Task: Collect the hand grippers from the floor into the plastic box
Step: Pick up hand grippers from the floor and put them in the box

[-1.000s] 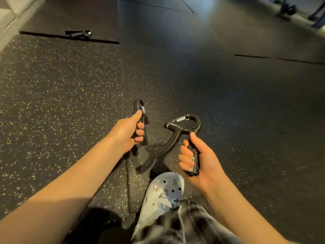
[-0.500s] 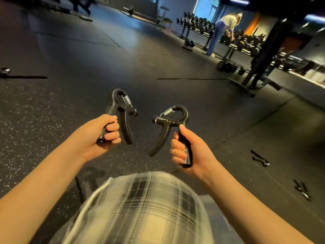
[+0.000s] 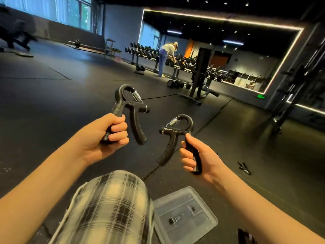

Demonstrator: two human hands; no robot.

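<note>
My left hand (image 3: 103, 138) is closed around one handle of a black hand gripper (image 3: 131, 106) with a steel spring, held upright at mid-frame. My right hand (image 3: 198, 155) grips one handle of a second black hand gripper (image 3: 173, 136), its free handle pointing down-left. Below both, beside my knee, the clear plastic box (image 3: 211, 215) sits on the floor at bottom centre-right. Another hand gripper (image 3: 244, 167) lies on the floor to the right of my right hand.
My plaid-trousered knee (image 3: 112, 205) fills the bottom centre. Dark rubber floor mats (image 3: 52, 106) spread around. A dumbbell rack (image 3: 184, 62) with a person (image 3: 166, 57) bending at it stands at the back, a black stand (image 3: 198, 81) in front of it, and a frame (image 3: 299, 81) on the right.
The view swung up from the floor to the gym hall. Both hands kept their grippers and rose slightly; the plastic box has come into view below.
</note>
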